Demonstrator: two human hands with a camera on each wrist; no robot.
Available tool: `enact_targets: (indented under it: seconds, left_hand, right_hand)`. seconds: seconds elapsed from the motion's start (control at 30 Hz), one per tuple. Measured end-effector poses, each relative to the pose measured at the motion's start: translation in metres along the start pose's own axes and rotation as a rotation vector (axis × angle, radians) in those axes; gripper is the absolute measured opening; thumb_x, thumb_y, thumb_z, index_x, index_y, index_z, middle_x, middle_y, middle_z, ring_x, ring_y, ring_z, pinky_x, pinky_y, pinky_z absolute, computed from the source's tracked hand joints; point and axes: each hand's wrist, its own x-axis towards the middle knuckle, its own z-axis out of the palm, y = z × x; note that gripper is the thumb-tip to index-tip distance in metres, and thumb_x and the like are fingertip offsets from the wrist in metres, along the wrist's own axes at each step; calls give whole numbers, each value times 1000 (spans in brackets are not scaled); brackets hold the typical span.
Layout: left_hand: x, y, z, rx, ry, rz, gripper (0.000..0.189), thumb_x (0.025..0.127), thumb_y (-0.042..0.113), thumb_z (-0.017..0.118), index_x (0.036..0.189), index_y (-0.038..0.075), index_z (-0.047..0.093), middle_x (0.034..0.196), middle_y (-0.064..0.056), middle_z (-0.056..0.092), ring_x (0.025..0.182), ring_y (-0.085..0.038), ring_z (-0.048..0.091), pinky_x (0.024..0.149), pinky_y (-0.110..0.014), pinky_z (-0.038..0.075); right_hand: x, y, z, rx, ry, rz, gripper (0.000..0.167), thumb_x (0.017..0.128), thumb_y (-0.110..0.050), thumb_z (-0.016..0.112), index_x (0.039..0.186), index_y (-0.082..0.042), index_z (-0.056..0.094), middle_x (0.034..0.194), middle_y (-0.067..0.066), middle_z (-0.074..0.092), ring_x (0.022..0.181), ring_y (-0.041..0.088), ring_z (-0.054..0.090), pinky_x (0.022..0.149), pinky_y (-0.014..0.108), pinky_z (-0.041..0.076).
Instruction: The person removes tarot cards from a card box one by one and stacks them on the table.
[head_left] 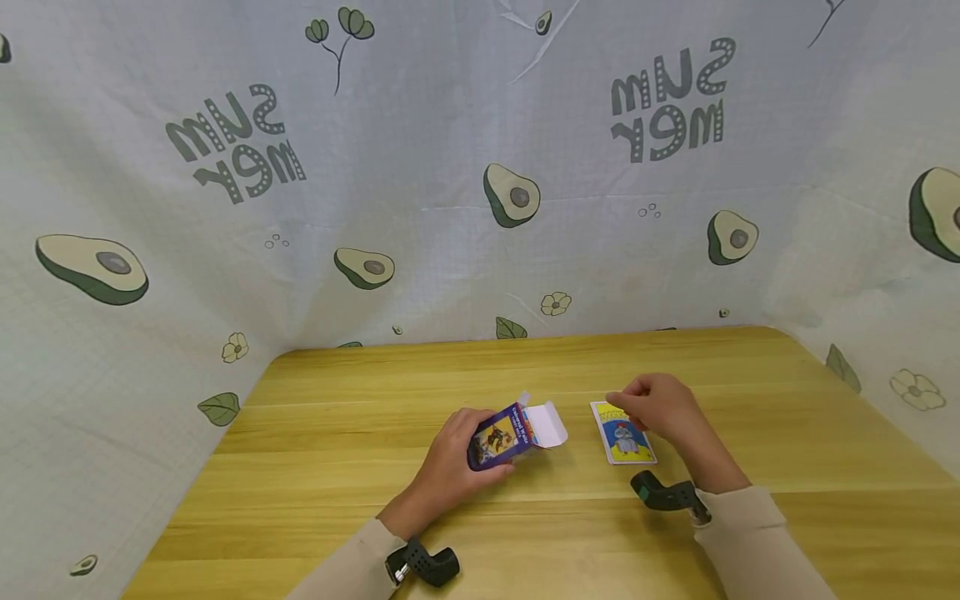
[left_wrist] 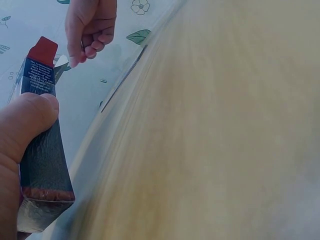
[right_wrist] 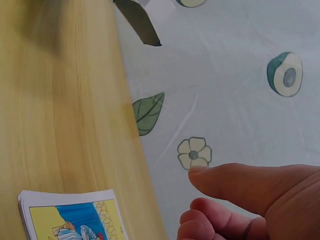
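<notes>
A purple tarot card box (head_left: 495, 440) is gripped in my left hand (head_left: 456, 450), tilted, with its white flap (head_left: 547, 425) unfolded toward the right. The left wrist view shows the thumb (left_wrist: 37, 117) lying along the dark narrow side of the box (left_wrist: 45, 160). To the right, a stack of tarot cards (head_left: 627, 442) lies on the table; its top card has a yellow and blue picture. My right hand (head_left: 663, 408) hovers over the far right corner of the stack (right_wrist: 75, 220). Its fingers (right_wrist: 197, 225) are loosely bent, with the thumb apart and nothing visible between them.
The wooden table (head_left: 360, 400) is backed by a white cloth (head_left: 435, 125) printed with avocados, leaves and lettering, which also hangs at both sides. A black wrist camera (head_left: 431, 565) is strapped to the left wrist, and another wrist camera (head_left: 663, 493) to the right.
</notes>
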Motion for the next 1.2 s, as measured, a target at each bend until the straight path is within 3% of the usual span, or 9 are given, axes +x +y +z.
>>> enact_targets:
  seconds: [0.33,0.73,1.2]
  left_hand:
    - [-2,0,-2,-2,-10,-2,67,75,41,81,131,17,52,115,6,53,98,-7,50,82,-27,47]
    - [-4,-1,-5,0,-19,18,68,76,42,81,131,17,51,115,5,53,98,-7,49,82,-27,48]
    - [-5,-1,-4,15,-11,28,68,75,39,82,131,17,51,115,5,53,99,-8,49,82,-28,48]
  right_hand:
    - [-8,-22,6,26,-4,-28,34,89,-31,68,93,2,60,79,10,57,67,21,56,60,29,51]
    - [-18,-40,19,88,8,-55,31,88,-30,69,95,-1,62,82,9,60,73,24,59,62,31,52]
    - [-21,-54,35,159,1,-143,26,88,-25,70,96,-1,62,81,11,64,70,26,59,62,38,53]
